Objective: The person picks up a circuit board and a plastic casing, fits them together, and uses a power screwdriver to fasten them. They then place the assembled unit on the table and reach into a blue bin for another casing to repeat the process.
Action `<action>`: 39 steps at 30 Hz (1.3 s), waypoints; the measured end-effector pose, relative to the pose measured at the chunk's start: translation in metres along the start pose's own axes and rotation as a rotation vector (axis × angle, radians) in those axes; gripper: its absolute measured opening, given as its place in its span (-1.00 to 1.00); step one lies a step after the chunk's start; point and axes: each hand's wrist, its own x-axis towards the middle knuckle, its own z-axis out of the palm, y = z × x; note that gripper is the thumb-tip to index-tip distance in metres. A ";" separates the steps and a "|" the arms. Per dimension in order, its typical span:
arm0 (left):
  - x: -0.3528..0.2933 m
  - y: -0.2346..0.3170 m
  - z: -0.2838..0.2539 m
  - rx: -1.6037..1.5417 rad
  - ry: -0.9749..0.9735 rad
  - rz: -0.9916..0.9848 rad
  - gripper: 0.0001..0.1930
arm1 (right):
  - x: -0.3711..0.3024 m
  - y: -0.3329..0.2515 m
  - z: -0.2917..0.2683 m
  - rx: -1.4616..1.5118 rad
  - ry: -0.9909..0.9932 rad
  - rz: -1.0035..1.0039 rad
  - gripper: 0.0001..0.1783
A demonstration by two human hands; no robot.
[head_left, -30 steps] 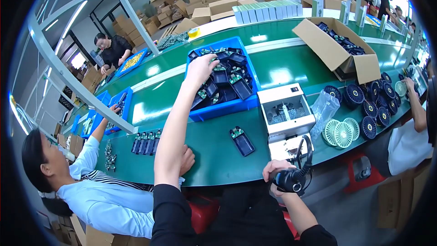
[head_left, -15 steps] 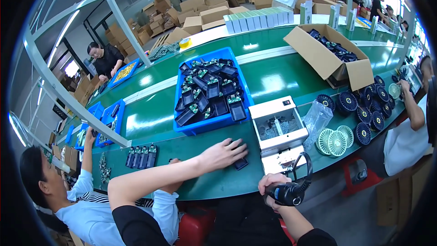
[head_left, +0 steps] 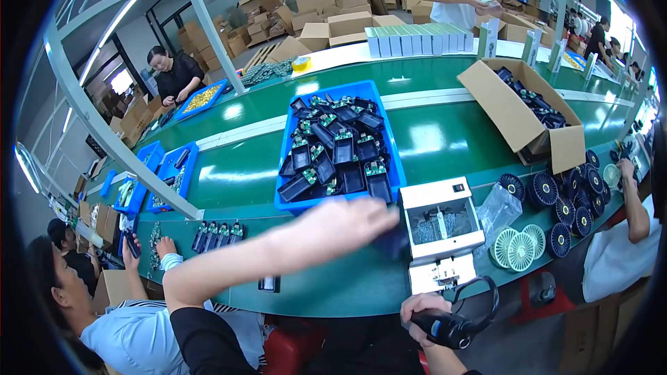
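My left hand (head_left: 351,219), blurred by motion, reaches across the green bench near the front right corner of a blue bin (head_left: 286,201). Under its fingertips is a smeared dark plastic casing (head_left: 391,243), which it appears to grip. My right hand (head_left: 419,311) is wrapped round a black corded electric screwdriver (head_left: 451,328) at the bench's front edge. Just beyond that hand stands a white screw feeder (head_left: 439,198) with a tray of small screws. Heaped in the bin are dark casings (head_left: 344,147), several with green circuit boards showing.
Several casings (head_left: 217,237) stand in a row at left; another small dark piece (head_left: 269,283) lies near the front edge. A co-worker (head_left: 132,326) sits close at left. Right of the feeder are a plastic bag (head_left: 499,212), pale green fan-like discs (head_left: 520,250) and a cardboard box (head_left: 497,111).
My left hand has moved right toward the feeder, the dark casing moving with it. The co-worker's arm has drawn back left, and a small dark piece now shows near the front edge.
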 end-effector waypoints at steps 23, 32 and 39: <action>0.057 -0.130 0.006 -0.065 0.101 0.245 -0.32 | 0.004 -0.008 -0.003 -0.088 -0.077 0.043 -0.65; 0.058 -0.215 0.061 0.000 0.147 -0.340 -0.25 | 0.006 -0.010 -0.026 -0.016 -0.373 0.092 -0.48; 0.098 -0.302 0.082 -0.059 0.102 -0.455 -0.41 | 0.017 -0.013 -0.011 0.043 -0.290 0.039 -0.66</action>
